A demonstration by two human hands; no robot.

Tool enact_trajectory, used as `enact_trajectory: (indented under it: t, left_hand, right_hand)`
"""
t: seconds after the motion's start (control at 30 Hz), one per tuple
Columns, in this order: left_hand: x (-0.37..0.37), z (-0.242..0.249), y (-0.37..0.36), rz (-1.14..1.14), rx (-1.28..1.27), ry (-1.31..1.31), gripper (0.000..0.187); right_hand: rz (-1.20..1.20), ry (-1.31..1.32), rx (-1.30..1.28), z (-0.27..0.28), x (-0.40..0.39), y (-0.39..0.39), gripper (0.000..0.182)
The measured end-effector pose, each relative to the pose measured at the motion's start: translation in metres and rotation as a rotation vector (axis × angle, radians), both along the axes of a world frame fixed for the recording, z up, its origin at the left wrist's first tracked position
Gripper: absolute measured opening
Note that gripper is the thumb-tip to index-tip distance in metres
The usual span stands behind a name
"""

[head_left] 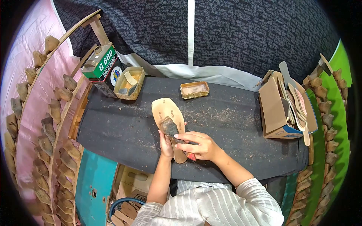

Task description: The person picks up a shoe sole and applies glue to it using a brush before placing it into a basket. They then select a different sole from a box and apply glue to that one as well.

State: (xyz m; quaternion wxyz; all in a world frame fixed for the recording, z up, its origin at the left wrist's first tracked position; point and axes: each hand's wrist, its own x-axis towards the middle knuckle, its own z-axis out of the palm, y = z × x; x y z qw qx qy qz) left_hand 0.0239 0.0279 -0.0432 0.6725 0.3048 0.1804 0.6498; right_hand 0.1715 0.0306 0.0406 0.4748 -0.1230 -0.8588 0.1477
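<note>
A tan, sole-shaped insole (pixel 156 110) with small printed marks is held over the dark tabletop, its wide end pointing away from me. My left hand (pixel 166 145) grips it from the left and from beneath, around its middle. Closed over a dark, worn tool or pad (pixel 170 127), my right hand (pixel 198 146) rests that object on the insole's surface. A red piece (pixel 191 156) sticks out below my right hand; whether it belongs to the same object I cannot tell.
A glue can (pixel 102 69) and a tub (pixel 137 86) with a spreader stand back left. A small tray (pixel 194 90) lies at the back. At right is a cardboard box (pixel 272 113) of insoles. Racks of shoe lasts (pixel 48 128) flank the table (pixel 233 132).
</note>
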Motion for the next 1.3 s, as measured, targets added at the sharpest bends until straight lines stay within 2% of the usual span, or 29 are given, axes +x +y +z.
enact_trajectory:
  t: [0.1, 0.17, 0.2, 0.33, 0.47, 0.53, 0.6, 0.63, 0.77, 0.83, 1.0, 1.07, 1.1, 1.2, 1.23, 1.27, 1.3]
  left_hand:
    - [-0.003, -0.001, 0.003, 0.095, -0.046, 0.039, 0.07]
    - [-0.01, -0.012, 0.007, -0.145, 0.139, -0.238, 0.069]
    - [-0.009, -0.013, 0.007, -0.145, 0.14, -0.239, 0.069]
    - [-0.002, -0.005, 0.003, 0.033, 0.042, -0.022, 0.067]
    - [0.003, 0.006, -0.004, 0.154, -0.073, 0.152, 0.067]
    - [0.002, 0.005, -0.003, 0.171, -0.065, 0.168, 0.066]
    - [-0.004, -0.002, 0.001, -0.02, 0.034, -0.056, 0.062]
    - [-0.007, -0.007, 0.002, -0.039, 0.1, -0.055, 0.06]
    - [-0.005, -0.005, -0.003, 0.126, 0.027, 0.115, 0.062]
    - [-0.005, -0.011, -0.005, 0.255, -0.131, 0.234, 0.06]
    - [-0.003, -0.013, -0.004, 0.187, -0.086, 0.094, 0.06]
    - [-0.003, -0.008, -0.003, 0.21, -0.045, 0.191, 0.06]
    - [-0.01, -0.013, 0.007, -0.281, 0.374, -0.372, 0.061]
    - [-0.008, -0.018, 0.007, -0.272, 0.363, -0.41, 0.06]
    - [-0.008, -0.019, 0.004, -0.273, 0.364, -0.411, 0.06]
    - [-0.007, -0.021, -0.002, -0.064, 0.151, -0.15, 0.06]
    - [-0.007, -0.023, -0.005, 0.142, -0.063, 0.112, 0.06]
  right_hand:
    - [0.011, -0.045, -0.007, -0.004, 0.005, -0.001, 0.026]
    - [0.026, -0.066, -0.011, -0.005, 0.012, -0.002, 0.027]
    - [0.045, -0.083, -0.031, -0.004, 0.016, -0.002, 0.027]
    - [0.038, -0.027, -0.064, 0.002, 0.018, 0.004, 0.026]
    - [-0.077, -0.006, 0.056, 0.012, 0.007, 0.014, 0.033]
    - [-0.047, -0.021, 0.056, 0.007, 0.005, 0.016, 0.029]
    - [0.016, -0.06, -0.016, 0.001, 0.006, 0.013, 0.029]
    - [0.024, -0.064, -0.024, -0.001, 0.006, 0.013, 0.031]
    - [-0.049, 0.014, 0.028, 0.011, -0.004, 0.015, 0.031]
    - [-0.046, 0.102, -0.039, 0.018, -0.011, 0.016, 0.032]
    - [-0.139, 0.068, -0.039, 0.016, -0.022, 0.023, 0.031]
    - [-0.334, 0.135, -0.066, 0.012, -0.023, 0.025, 0.032]
    - [-0.412, 0.142, -0.059, 0.01, -0.024, 0.025, 0.033]
    - [-0.358, 0.156, 0.015, 0.013, -0.018, 0.022, 0.033]
    - [-0.263, 0.138, 0.026, 0.01, -0.017, 0.021, 0.034]
    - [-0.149, 0.125, 0.02, 0.012, -0.018, 0.019, 0.033]
    - [-0.139, 0.099, 0.01, 0.012, -0.021, 0.017, 0.033]
